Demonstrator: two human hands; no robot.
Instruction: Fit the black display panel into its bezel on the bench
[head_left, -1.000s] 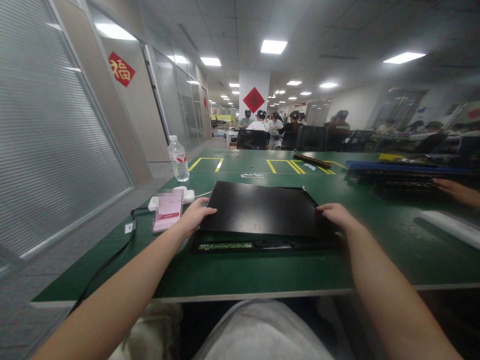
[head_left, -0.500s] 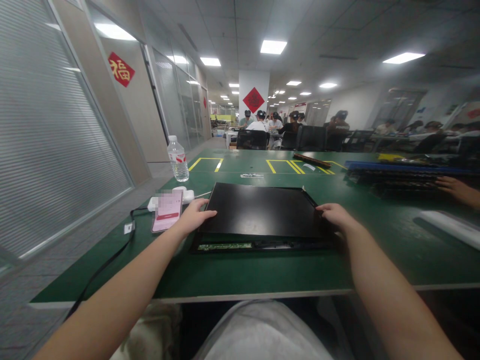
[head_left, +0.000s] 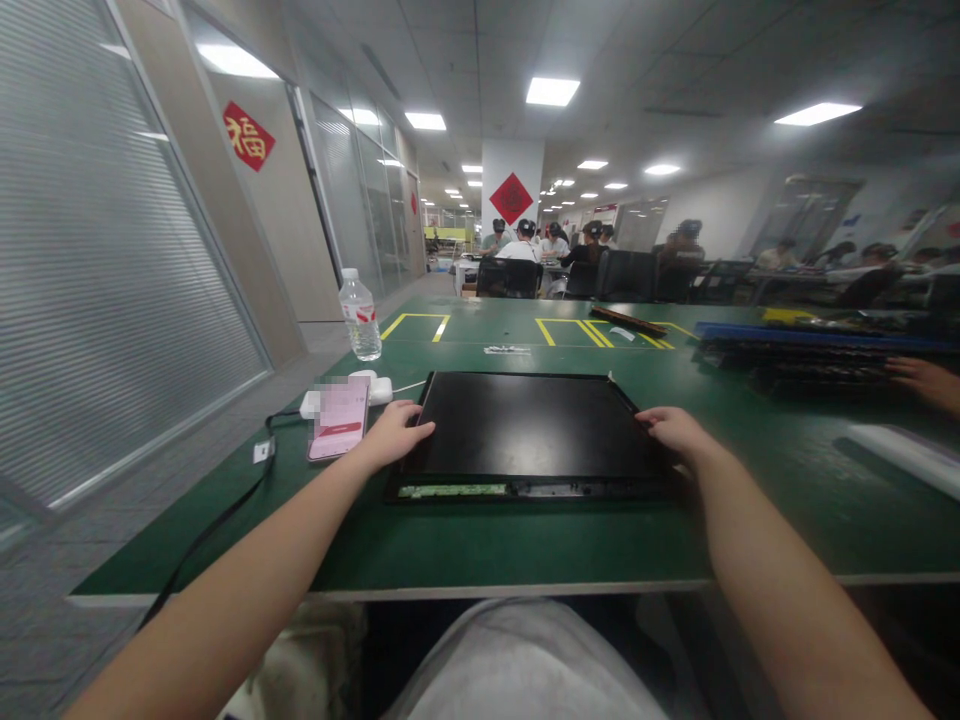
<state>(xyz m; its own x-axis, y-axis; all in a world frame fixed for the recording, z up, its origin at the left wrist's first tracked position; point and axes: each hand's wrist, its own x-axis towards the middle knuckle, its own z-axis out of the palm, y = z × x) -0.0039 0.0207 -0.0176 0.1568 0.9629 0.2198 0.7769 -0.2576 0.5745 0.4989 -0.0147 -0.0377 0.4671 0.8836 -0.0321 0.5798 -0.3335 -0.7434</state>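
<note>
A flat black panel [head_left: 529, 425] lies on a green table [head_left: 465, 545], directly in front of the person, with a narrow strip of exposed circuitry along its near edge. The left hand [head_left: 394, 435] rests on the panel's left edge, fingers curled over the rim and thumb on top; the right hand [head_left: 675, 430] grips the right edge the same way, fingers folded onto the panel. Both bare forearms reach forward from the bottom corners of the view. Just left of the left hand lies a pink phone [head_left: 339, 432], touching a white charger [head_left: 371, 388] with a black cable [head_left: 217, 525] running off the table's edge. Farther beyond that hand stands a clear water bottle [head_left: 360, 316]. Well to the right of the right hand, another person's hand [head_left: 930, 380] touches a stack of dark panels [head_left: 810, 355]. Yellow tape rectangles mark the far tabletop. Beyond it, people sit at desks in a long office with ceiling lights, glass walls and red diamond signs.
</note>
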